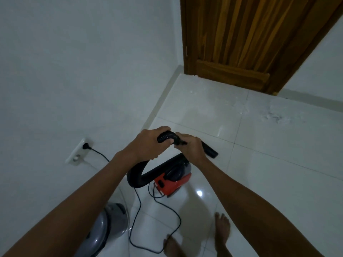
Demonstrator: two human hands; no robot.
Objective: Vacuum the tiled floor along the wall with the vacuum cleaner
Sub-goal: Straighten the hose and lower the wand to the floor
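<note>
The left hand is curled around the black ribbed hose, gripping it from above. The right hand holds the black nozzle tube at the place where it meets the hose, with the fingers wrapped around it. The two hands are just beside each other, both arms stretched forward and a little down, the hose bending in an arch between them.

From the left hand the hose goes down in a wide loop to the red and black vacuum cleaner, which stands on the tiled floor under the hands, near the white wall. Its black cord lies in loose curves on the floor and goes up to the wall socket, where the plug sits.

The edge between wall and floor runs from lower left up to the corner at the wooden door. In front of the nozzle the tiles are open up to the door, with some pale dust there. A grey round appliance stands by the wall at lower left, and two bare feet stand on the tiles below.
</note>
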